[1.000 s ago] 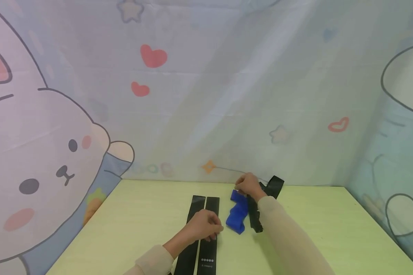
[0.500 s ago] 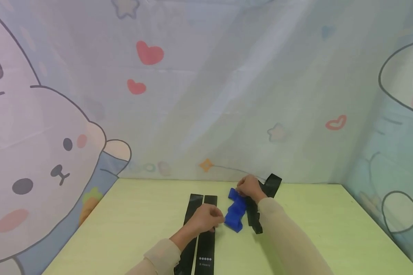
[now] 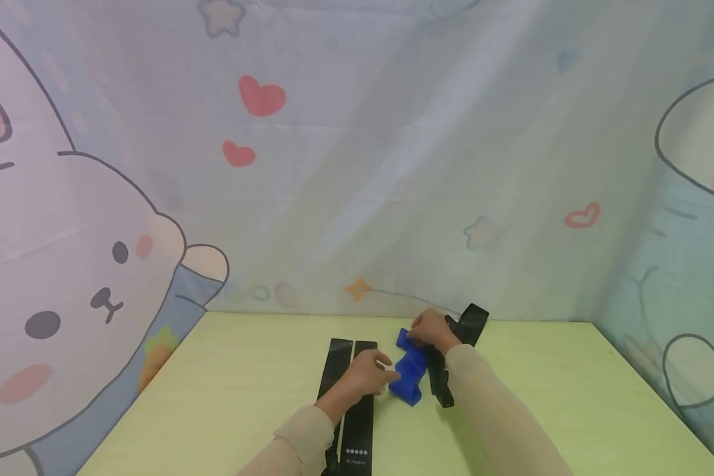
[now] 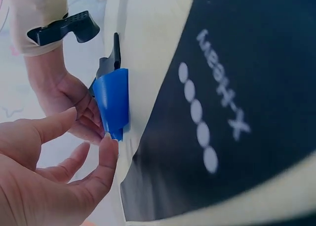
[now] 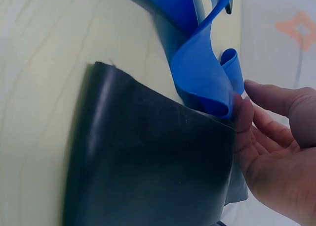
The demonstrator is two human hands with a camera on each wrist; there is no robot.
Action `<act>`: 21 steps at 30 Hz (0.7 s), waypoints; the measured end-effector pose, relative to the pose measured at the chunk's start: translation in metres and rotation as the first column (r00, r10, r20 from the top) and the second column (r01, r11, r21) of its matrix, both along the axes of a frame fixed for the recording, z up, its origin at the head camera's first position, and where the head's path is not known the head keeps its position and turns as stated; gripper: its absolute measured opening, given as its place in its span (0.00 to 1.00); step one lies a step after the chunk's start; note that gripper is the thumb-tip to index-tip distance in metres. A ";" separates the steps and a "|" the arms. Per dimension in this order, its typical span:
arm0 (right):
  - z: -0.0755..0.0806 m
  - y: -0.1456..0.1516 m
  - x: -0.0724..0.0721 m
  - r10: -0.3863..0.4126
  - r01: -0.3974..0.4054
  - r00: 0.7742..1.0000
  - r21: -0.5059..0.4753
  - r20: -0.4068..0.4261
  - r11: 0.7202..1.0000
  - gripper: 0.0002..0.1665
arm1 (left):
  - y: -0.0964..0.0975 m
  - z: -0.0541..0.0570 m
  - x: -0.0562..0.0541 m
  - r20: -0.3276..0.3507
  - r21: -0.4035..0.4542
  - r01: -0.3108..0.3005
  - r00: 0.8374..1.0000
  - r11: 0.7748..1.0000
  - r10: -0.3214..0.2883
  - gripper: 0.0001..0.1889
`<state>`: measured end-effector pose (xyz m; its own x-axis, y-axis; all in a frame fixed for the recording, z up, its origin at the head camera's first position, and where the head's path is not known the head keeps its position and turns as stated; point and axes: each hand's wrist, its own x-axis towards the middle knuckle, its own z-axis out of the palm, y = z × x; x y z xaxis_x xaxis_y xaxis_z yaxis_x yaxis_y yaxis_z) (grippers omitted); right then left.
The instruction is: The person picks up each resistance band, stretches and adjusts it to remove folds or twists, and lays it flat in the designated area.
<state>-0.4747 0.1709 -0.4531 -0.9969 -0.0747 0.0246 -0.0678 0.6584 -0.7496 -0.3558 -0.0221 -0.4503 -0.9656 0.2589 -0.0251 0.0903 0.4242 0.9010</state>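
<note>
Cloth (image 3: 393,165) printed with a big rabbit hangs behind a pale yellow table (image 3: 244,370). Two black strips (image 3: 359,423), one lettered "X-Heavy", lie side by side, and a bunched black band (image 3: 437,377) sits to their right. Between them, on the table, a blue band (image 3: 410,380) lies in loose twists, up against the bunched one. The left hand (image 3: 366,373) has thumb and fingers spread, a fingertip right at the blue edge. The right hand (image 3: 432,329) meets its far end; whether it pinches it, I can't tell. To my eye, tugging now could tighten those twists or drag the bunched band along, since the two lie so close, and a shallow fingertip hold might slip.
</note>
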 end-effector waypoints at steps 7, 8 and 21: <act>-0.001 0.000 -0.001 0.040 -0.040 0.999 0.026 -0.001 0.999 0.10 | 0.011 -0.003 -0.003 0.040 0.020 -0.003 0.999 1.000 0.002 0.22; -0.002 0.000 -0.001 0.044 -0.044 0.999 0.026 0.002 0.999 0.06 | 0.012 -0.004 -0.003 0.043 0.020 -0.005 0.999 1.000 0.004 0.22; -0.008 0.001 0.000 0.081 -0.081 0.997 0.090 0.006 0.993 0.07 | 0.023 -0.006 -0.006 0.095 -0.002 0.007 0.995 1.000 -0.006 0.29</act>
